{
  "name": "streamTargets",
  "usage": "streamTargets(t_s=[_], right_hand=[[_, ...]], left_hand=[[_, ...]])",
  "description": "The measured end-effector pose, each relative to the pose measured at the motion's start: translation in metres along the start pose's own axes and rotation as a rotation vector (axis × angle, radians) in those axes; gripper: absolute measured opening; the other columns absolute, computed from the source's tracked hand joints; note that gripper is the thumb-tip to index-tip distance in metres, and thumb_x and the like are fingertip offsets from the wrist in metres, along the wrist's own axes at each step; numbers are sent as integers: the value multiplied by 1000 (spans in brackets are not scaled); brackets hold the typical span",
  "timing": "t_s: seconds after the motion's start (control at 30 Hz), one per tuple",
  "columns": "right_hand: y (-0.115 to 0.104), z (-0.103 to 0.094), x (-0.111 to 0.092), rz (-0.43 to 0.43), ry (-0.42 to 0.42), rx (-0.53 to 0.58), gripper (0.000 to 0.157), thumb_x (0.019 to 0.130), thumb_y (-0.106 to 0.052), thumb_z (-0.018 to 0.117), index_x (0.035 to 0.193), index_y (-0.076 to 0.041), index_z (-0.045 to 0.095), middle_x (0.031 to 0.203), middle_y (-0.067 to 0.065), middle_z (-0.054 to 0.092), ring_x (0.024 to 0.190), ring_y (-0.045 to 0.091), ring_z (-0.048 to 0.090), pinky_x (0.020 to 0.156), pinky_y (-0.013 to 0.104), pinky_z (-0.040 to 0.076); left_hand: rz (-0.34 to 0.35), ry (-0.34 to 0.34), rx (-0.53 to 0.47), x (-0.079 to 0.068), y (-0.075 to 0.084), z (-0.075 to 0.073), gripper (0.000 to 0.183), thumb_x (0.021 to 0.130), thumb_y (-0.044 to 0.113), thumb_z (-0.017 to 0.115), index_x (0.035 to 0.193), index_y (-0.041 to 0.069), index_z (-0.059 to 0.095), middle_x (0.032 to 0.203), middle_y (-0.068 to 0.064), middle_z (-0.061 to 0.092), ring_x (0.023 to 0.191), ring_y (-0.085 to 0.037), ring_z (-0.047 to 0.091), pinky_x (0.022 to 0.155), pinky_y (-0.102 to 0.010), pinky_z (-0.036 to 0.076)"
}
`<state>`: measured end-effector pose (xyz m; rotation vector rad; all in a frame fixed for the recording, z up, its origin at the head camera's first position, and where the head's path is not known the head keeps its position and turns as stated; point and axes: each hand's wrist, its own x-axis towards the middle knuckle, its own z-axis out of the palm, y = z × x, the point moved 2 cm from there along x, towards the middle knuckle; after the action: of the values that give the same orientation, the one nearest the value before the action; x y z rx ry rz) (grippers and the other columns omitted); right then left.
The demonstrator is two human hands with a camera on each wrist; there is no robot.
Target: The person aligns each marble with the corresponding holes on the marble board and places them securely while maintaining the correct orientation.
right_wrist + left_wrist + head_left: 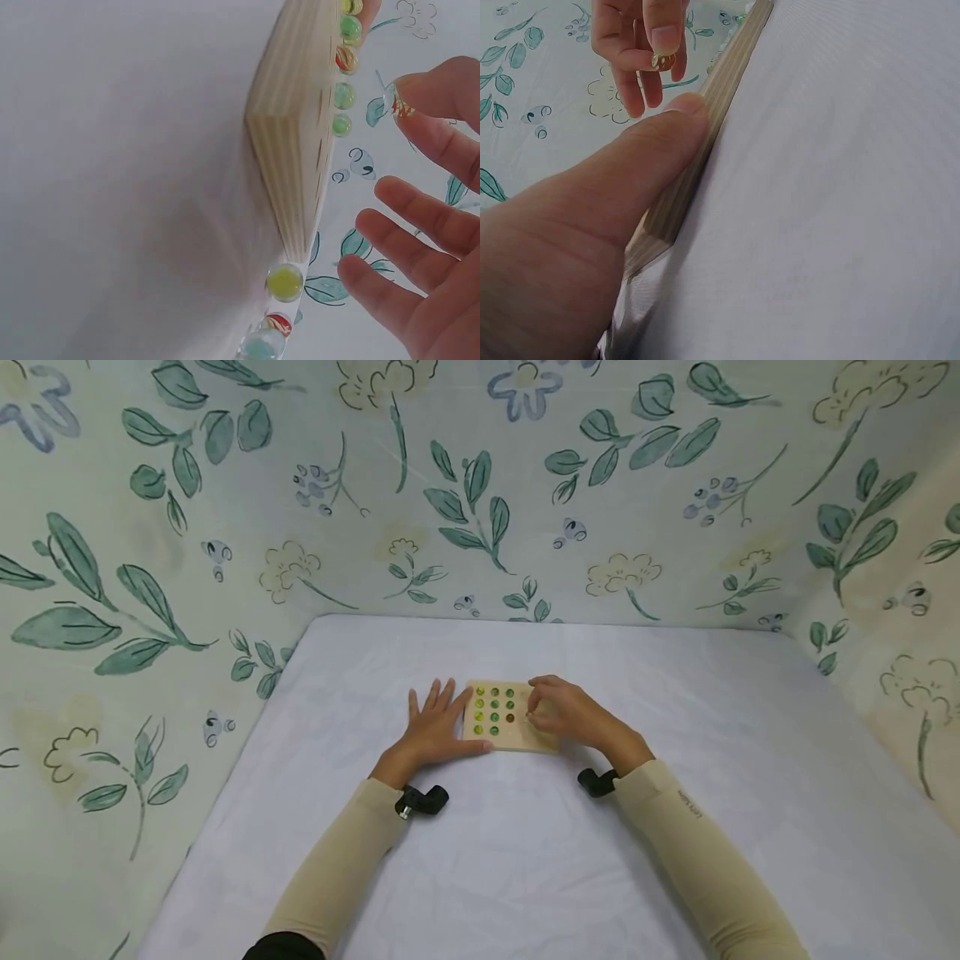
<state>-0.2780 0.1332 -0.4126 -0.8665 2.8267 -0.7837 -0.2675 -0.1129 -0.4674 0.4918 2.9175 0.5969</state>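
Marble [403,106] between fingertips [420,84] of right hand [573,713]

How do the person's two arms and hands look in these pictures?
The left sleeve and right sleeve are beige; the right one bears small dark lettering. Beside each cuff is a black device. Left hand and right hand wear no gloves.

Two hands [435,727], one board [523,741], at least fifteen marbles [494,717].
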Motion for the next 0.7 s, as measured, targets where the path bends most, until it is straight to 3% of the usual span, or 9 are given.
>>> streamTargets(t_s=[0.23, 0.47, 0.7], right_hand=[[-6, 8, 0, -15, -56, 5, 6, 87, -13, 71, 89, -17, 67, 145, 19, 44, 134, 37, 40, 107, 50, 36], [-10, 14, 3, 31, -125, 24, 3, 87, -19, 70, 88, -21, 68, 153, 19, 32, 141, 39, 28, 109, 58, 28], [-12, 16, 6, 5, -126, 33, 4, 90, -20, 69, 94, -20, 69, 151, 22, 33, 140, 38, 30, 109, 57, 30]], left_hand=[[3, 1, 10, 0, 0, -2, 112, 70, 85, 52, 156, 26, 12, 162, -9, 1, 147, -30, -10, 110, -58, -16], [-7, -11, 9, -1, 0, -2, 112, 70, 86, 52, 156, 26, 13, 162, -8, 1, 147, -30, -9, 110, -58, -16], [5, -1, -1, 0, -2, 0, 114, 68, 87, 52, 156, 25, 14, 162, -9, 2, 147, -30, -10, 110, -58, -16]])
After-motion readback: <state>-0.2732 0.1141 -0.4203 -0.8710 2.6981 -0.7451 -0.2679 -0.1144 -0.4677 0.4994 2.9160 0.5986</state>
